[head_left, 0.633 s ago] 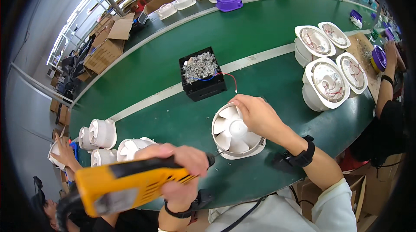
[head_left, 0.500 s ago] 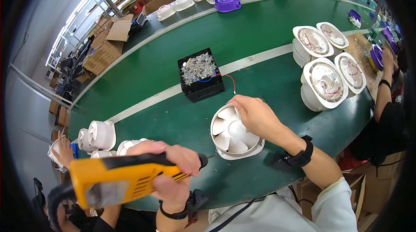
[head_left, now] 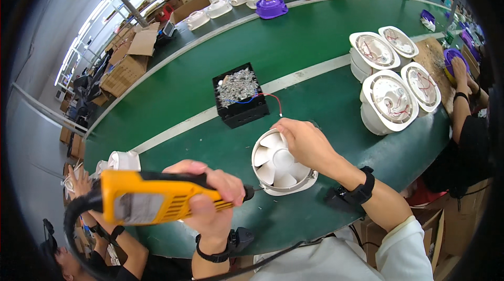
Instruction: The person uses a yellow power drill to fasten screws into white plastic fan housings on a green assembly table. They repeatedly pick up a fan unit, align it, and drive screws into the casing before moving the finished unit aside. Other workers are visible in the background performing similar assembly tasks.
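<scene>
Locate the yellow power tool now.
In the head view, the yellow power tool is lower left, held in the left hand, pointing toward the white fan.

We're up on the person's head, left fisheye of the pair, gazing down and forward across the green table! Closest to the lens looms the drill in the left hand; farther off, just below centre, the fan, right hand at its rim. Wide coverage, reaching that distant cardboard box, upper left!
</scene>
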Demonstrator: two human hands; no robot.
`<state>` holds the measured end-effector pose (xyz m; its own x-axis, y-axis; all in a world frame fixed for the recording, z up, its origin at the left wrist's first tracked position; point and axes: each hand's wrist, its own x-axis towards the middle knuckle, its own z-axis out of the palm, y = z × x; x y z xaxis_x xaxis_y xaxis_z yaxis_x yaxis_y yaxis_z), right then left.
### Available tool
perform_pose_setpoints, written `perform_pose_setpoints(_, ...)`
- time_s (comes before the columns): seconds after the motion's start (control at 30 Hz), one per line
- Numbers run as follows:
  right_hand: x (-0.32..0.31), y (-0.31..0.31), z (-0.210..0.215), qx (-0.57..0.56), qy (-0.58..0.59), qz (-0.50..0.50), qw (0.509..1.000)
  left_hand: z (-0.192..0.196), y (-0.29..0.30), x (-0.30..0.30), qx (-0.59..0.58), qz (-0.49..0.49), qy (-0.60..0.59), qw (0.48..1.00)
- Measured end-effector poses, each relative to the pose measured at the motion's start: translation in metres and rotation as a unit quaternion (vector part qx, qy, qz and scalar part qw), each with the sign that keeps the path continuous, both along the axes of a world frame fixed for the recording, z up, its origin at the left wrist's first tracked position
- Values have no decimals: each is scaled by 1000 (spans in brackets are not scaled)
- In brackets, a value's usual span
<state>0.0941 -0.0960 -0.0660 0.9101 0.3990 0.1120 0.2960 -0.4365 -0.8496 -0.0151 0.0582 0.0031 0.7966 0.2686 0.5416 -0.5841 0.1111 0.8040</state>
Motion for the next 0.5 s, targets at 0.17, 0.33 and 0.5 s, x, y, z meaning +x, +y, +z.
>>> perform_pose_setpoints(0.17, 0, -11, -8, 94, 82, -47, 991, 6, -16, -14, 25, 6, -47, 999)
perform_pose_setpoints(0.33, 6, -19, 0, 79, 14, 68, 994, 1, -28, -18, 34, -58, -49, 997)
perform_pose_setpoints(0.5, 13, -14, -18, 187, 120, 119, 968, -3, -46, -11, 48, -99, -25, 994)
